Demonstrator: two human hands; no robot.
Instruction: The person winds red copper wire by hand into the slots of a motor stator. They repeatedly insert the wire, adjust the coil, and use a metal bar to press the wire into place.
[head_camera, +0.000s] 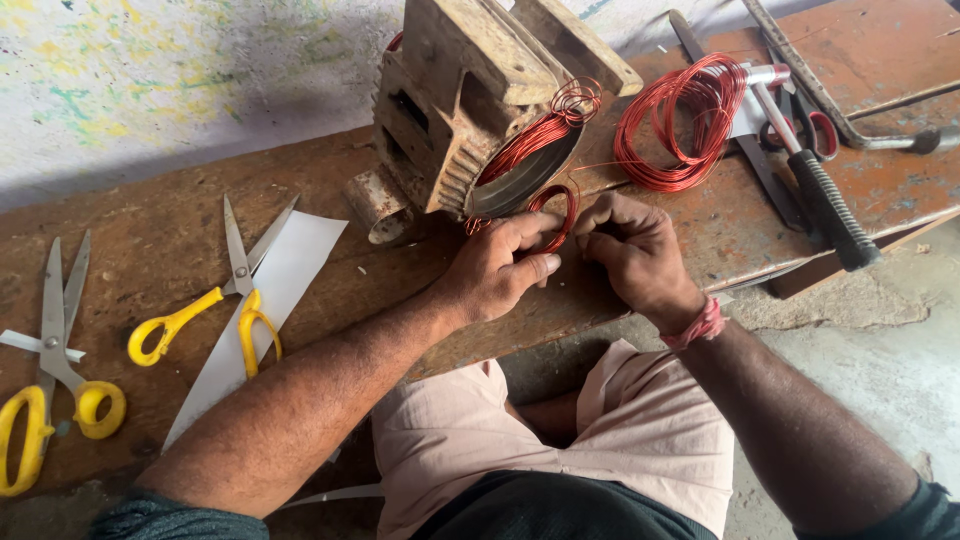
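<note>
A worn wooden bench (180, 240) runs across the view, seen from above by a seated person in light shorts. On its far side stands a heavy wooden winding form (470, 90), blocky and notched, tilted toward the person, with red copper wire wound around its lower part. To the right of the form lies a loose coil of red wire (675, 125), resting flat on the bench. Further right lies a tool with a black ribbed handle (830, 210), among other metal tools at the bench's right end.

On the left part of the bench, a strip of white paper (290, 270) lies at a slant, with yellow-handled scissors (215, 300) open on top of it. A second pair of yellow-handled scissors (50, 390) lies near the left edge.

At the near edge of the bench, just below the form, both hands meet. The left hand (500, 270) is curled, thumb and fingers pinching a small coil of red wire (560, 215) that stands upright between the hands. The right hand (635, 250), with a pink thread band at the wrist, is closed in a loose fist, fingertips touching the same small coil.
</note>
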